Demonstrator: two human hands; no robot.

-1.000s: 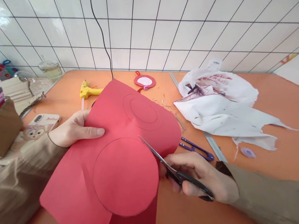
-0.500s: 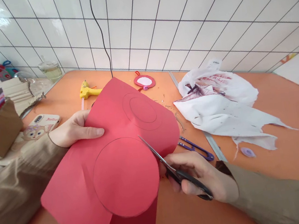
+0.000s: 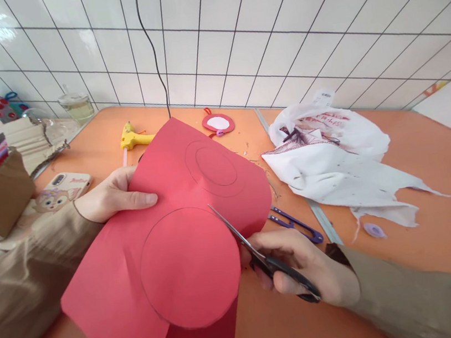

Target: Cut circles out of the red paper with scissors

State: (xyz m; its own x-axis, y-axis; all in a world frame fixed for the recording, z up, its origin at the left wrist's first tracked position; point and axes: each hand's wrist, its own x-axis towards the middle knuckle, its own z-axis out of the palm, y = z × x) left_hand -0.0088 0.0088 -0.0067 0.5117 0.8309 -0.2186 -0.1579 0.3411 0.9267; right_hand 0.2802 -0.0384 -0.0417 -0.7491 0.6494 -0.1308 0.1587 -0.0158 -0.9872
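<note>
My left hand (image 3: 118, 196) grips the upper left part of a red paper sheet (image 3: 113, 263), thumb on top and fingers hidden beneath. Drawn on the sheet are a large circle, partly cut round on its right and lower sides, and two smaller rings, one inside the other. My right hand (image 3: 297, 262) holds black-handled scissors (image 3: 284, 270) at the sheet's right edge. One blade lies over the paper along the large circle's upper right line; the other blade is hidden below. A cut flap hangs beneath the circle.
Behind the paper lie a yellow glue gun (image 3: 132, 137) and a small red-and-white round piece (image 3: 218, 123). To the right are purple snips (image 3: 296, 225), a white cloth (image 3: 330, 171) and a plastic bag (image 3: 354, 128). A phone (image 3: 66, 186) and cardboard box (image 3: 0, 195) stand left.
</note>
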